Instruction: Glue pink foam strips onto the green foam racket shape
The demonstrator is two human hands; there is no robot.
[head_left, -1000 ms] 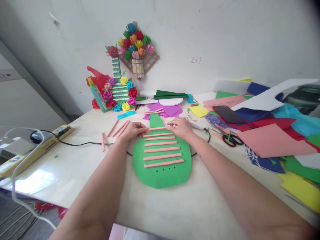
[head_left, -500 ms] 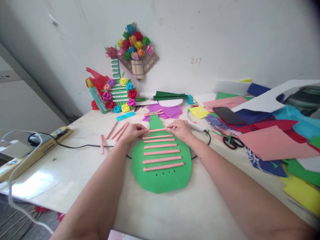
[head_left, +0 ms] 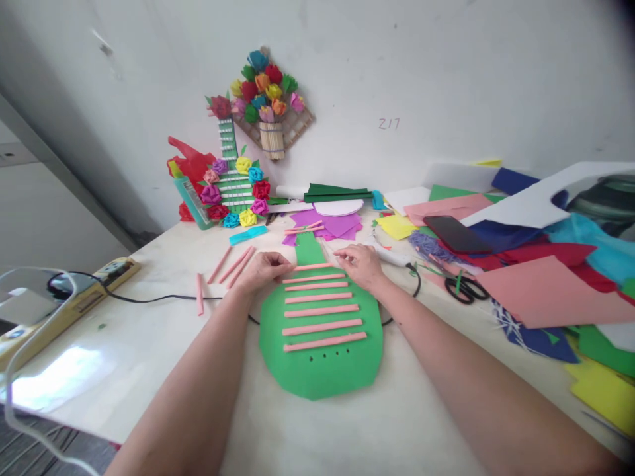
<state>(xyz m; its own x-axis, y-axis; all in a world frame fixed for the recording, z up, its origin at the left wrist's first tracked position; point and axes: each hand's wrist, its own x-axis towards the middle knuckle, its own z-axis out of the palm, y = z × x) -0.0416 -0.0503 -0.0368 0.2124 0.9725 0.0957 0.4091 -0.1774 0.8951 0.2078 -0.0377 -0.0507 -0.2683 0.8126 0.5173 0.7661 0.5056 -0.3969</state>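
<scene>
Across the green cutout (head_left: 322,378): pink strip (head_left: 312,267), one end pinched by left hand (head_left: 265,270); right hand (head_left: 362,264) beside the other, grip indiscernible.

White table (head_left: 307,436), pale top. At centre, flat: green guitar-shaped sheet (head_left: 322,380). Left of it: loose pink rolls (head_left: 199,294), black cable (head_left: 163,297); near left edge, yellowish power strip (head_left: 69,312). Toward back: blue strip (head_left: 248,235), purple sheets (head_left: 342,225), tilted bottle (head_left: 191,201). Right: black-handled scissors (head_left: 465,288), heap of coloured paper (head_left: 550,291).
</scene>
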